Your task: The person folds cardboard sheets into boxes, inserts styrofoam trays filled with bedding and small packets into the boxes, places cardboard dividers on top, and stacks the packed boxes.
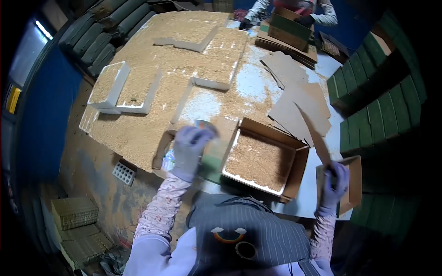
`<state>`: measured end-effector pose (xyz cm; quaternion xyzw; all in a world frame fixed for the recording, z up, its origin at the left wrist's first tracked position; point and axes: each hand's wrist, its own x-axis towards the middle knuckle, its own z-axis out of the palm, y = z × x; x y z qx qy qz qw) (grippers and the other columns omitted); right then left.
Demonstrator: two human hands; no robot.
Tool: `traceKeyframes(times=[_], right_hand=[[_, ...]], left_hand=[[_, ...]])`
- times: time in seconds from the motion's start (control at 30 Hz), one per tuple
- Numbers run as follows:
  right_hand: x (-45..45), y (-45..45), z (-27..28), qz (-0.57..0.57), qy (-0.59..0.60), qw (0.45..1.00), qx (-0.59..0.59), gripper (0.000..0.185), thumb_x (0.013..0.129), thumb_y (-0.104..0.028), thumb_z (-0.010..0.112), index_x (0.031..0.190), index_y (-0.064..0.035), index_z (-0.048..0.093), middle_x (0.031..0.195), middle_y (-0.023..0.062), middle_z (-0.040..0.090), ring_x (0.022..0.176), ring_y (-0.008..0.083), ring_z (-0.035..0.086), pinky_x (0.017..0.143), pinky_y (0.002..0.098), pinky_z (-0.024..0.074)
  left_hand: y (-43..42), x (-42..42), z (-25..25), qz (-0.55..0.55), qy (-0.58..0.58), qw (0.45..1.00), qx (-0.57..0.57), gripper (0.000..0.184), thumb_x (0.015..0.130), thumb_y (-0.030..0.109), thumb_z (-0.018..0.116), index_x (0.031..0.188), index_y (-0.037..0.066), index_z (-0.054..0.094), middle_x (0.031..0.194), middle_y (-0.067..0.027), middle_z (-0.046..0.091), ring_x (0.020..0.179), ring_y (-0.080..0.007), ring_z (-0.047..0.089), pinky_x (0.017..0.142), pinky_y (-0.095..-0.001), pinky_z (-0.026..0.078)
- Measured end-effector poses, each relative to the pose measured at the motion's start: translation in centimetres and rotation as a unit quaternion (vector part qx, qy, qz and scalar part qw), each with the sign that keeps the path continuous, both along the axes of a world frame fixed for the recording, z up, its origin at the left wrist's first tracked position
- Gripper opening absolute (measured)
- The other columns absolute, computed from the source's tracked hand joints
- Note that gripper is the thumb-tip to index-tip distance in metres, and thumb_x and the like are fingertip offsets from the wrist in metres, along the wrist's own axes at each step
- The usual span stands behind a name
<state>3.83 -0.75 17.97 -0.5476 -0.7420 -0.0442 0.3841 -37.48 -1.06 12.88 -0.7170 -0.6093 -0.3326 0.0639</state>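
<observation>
My left hand (188, 147), in a pale glove, is closed above a small open box (161, 149) with printed packets inside. At its fingertips is a small, colourful, roundish thing (207, 128), too blurred to name. My right hand (337, 181), also gloved, grips the lower end of a cardboard sheet (315, 136) standing up at a tilt. Between my hands sits an open cardboard box (300, 172) with a white foam tray (244, 180) in it, filled with sawdust-like material (261, 158). Partly behind my right hand is another open cardboard box (353, 184).
Loose sawdust-like material (138, 142) covers much of the table, with foam tray blocks (122, 87) in it. Flat cardboard sheets (294, 112) lie to the right. Green boxes (377, 124) are stacked at the right. Across the table, a person's gloved hands (305, 20) are at a box (289, 30).
</observation>
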Motion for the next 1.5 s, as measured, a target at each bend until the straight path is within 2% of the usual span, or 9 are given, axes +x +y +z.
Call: traceKeyframes(times=[0.33, 0.47, 0.8, 0.9, 0.97, 1.03, 1.17, 1.3, 1.5], right_hand=[[-7.6, 0.3, -6.8, 0.421, -0.272, 0.787, -0.360, 0.012, 0.091, -0.018, 0.052, 0.100, -0.0131, 0.057, 0.093, 0.0098, 0.063, 0.091, 0.0275, 0.064, 0.074, 0.0406, 0.0508], [-8.2, 1.4, -6.6, 0.390, -0.215, 0.775, -0.448, 0.016, 0.090, -0.020, 0.055, 0.102, -0.0116, 0.059, 0.099, 0.0131, 0.065, 0.096, 0.0305, 0.063, 0.085, 0.0419, 0.0482], [-5.4, 1.8, -8.5, 0.164, -0.374, 0.794, -0.451, 0.044, 0.078, -0.010, 0.063, 0.120, -0.0003, 0.057, 0.107, 0.0091, 0.066, 0.105, 0.0244, 0.063, 0.084, 0.0364, 0.0510], [-0.7, 1.1, -7.6, 0.020, 0.014, 0.957, -0.288, 0.056, 0.077, -0.012, 0.068, 0.131, -0.0057, 0.054, 0.118, 0.0133, 0.063, 0.111, 0.0260, 0.060, 0.085, 0.0375, 0.0514], [2.1, 2.0, -13.3, -0.051, 0.630, 0.627, -0.456, 0.063, 0.077, -0.004, 0.066, 0.138, -0.0139, 0.051, 0.131, 0.0174, 0.056, 0.120, 0.0292, 0.055, 0.098, 0.0380, 0.0460], [1.2, 0.6, -13.9, 0.008, 0.632, 0.602, -0.487, 0.077, 0.076, -0.024, 0.070, 0.144, -0.0096, 0.037, 0.140, 0.0218, 0.045, 0.129, 0.0347, 0.043, 0.107, 0.0390, 0.0352], [-5.0, 3.5, -20.3, -0.161, 0.262, 0.784, -0.539, 0.120, 0.061, -0.062, 0.079, 0.149, -0.0020, 0.025, 0.150, 0.0268, 0.032, 0.138, 0.0405, 0.032, 0.115, 0.0432, 0.0254], [-3.8, -1.8, -13.6, 0.061, 0.508, 0.735, -0.445, 0.117, 0.070, -0.065, 0.073, 0.155, -0.0138, 0.011, 0.147, 0.0339, 0.030, 0.139, 0.0440, 0.029, 0.113, 0.0461, 0.0262], [-2.2, -12.3, -12.9, -0.166, 0.656, 0.708, -0.204, 0.102, 0.075, -0.043, 0.079, 0.152, -0.0065, 0.023, 0.147, 0.0237, 0.039, 0.135, 0.0333, 0.039, 0.111, 0.0401, 0.0307]], left_hand=[[1.2, 8.4, 4.1, -0.129, -0.054, 0.979, -0.150, 0.022, 0.082, 0.012, 0.068, 0.104, 0.007, 0.064, 0.100, -0.0127, 0.060, 0.100, -0.0318, 0.057, 0.088, -0.0406, 0.046], [2.7, 12.4, -3.3, -0.205, 0.178, 0.904, -0.329, 0.025, 0.083, 0.019, 0.066, 0.107, 0.015, 0.062, 0.115, -0.0153, 0.054, 0.106, -0.0361, 0.054, 0.089, -0.0456, 0.048], [4.6, 10.1, 1.5, -0.248, -0.088, 0.917, -0.300, 0.031, 0.087, 0.000, 0.049, 0.115, 0.007, 0.062, 0.112, -0.0150, 0.062, 0.098, -0.0285, 0.065, 0.086, -0.0355, 0.052], [5.8, 1.2, -4.6, -0.118, -0.485, 0.788, -0.360, 0.030, 0.098, 0.011, 0.049, 0.126, 0.005, 0.057, 0.120, -0.0101, 0.058, 0.112, -0.0175, 0.056, 0.094, -0.0331, 0.048], [5.5, -1.5, -11.7, -0.177, -0.432, 0.752, -0.466, 0.040, 0.103, 0.026, 0.043, 0.135, 0.002, 0.048, 0.127, -0.0120, 0.054, 0.118, -0.0202, 0.052, 0.098, -0.0306, 0.043], [5.8, -6.2, -23.0, -0.297, -0.310, 0.758, -0.490, 0.050, 0.105, 0.034, 0.036, 0.139, -0.003, 0.041, 0.137, -0.0189, 0.049, 0.124, -0.0280, 0.048, 0.107, -0.0321, 0.036], [5.1, 5.0, -15.1, -0.035, -0.132, 0.829, -0.542, 0.070, 0.097, 0.058, 0.043, 0.108, -0.010, 0.055, 0.097, -0.0244, 0.060, 0.087, -0.0317, 0.054, 0.083, -0.0428, 0.043], [3.9, 12.9, -10.3, -0.180, -0.140, 0.886, -0.404, 0.070, 0.096, 0.055, 0.049, 0.103, -0.015, 0.055, 0.095, -0.0316, 0.059, 0.086, -0.0391, 0.057, 0.078, -0.0442, 0.045], [2.8, 24.3, -5.0, -0.465, -0.049, 0.836, -0.287, 0.068, 0.096, 0.054, 0.049, 0.109, -0.013, 0.050, 0.104, -0.0304, 0.054, 0.094, -0.0393, 0.052, 0.083, -0.0452, 0.041]])
